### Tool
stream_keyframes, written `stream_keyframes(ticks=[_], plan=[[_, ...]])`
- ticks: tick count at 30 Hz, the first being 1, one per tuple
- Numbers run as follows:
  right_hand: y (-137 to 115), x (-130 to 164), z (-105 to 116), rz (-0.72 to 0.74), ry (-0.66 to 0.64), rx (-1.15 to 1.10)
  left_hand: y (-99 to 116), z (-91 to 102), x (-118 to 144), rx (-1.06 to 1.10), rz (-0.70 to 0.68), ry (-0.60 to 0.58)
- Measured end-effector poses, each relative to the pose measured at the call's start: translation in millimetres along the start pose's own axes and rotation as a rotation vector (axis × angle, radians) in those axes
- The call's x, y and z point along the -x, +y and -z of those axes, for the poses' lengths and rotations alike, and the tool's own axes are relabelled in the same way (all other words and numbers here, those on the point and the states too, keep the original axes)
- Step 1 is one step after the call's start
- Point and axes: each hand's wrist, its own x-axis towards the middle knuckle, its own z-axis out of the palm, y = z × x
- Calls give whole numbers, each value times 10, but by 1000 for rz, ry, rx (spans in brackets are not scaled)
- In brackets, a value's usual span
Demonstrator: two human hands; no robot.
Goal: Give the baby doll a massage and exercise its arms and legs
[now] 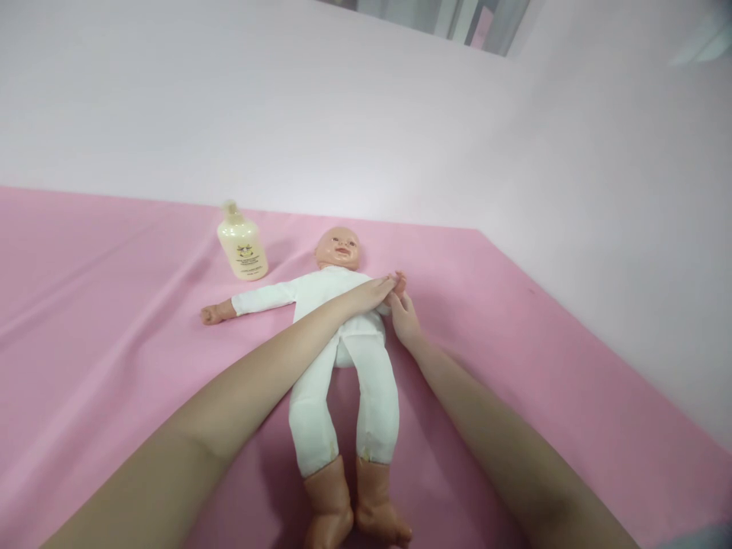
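A baby doll (371,381) lies on its back, with a bald plastic head, a white cloth body and bare plastic feet toward me. My left hand (374,293) reaches across the doll's chest, its fingers closed on the doll's arm at the right side of the picture. From the right, my right hand (405,320) grips the same arm near the wrist. Beyond my fingertips the doll's small hand (401,283) sticks out. My own hands cover most of that arm. The doll's other arm (263,298) stretches out to the left, untouched.
A pale yellow bottle (245,248) with a printed label stands upright left of the doll's head. Pink cloth (114,305) with creases covers the table. Behind it rises a white wall (229,114), with a window-like opening (446,19) at the top.
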Motion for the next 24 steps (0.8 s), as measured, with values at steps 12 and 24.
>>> stream_keyframes(ticks=[12, 24], plan=[[14, -5, 7, 14, 7, 18, -19, -8, -22, 26, -3, 13], [4, 4, 5, -2, -15, -15, -20, -8, -23, 35, 15, 9]])
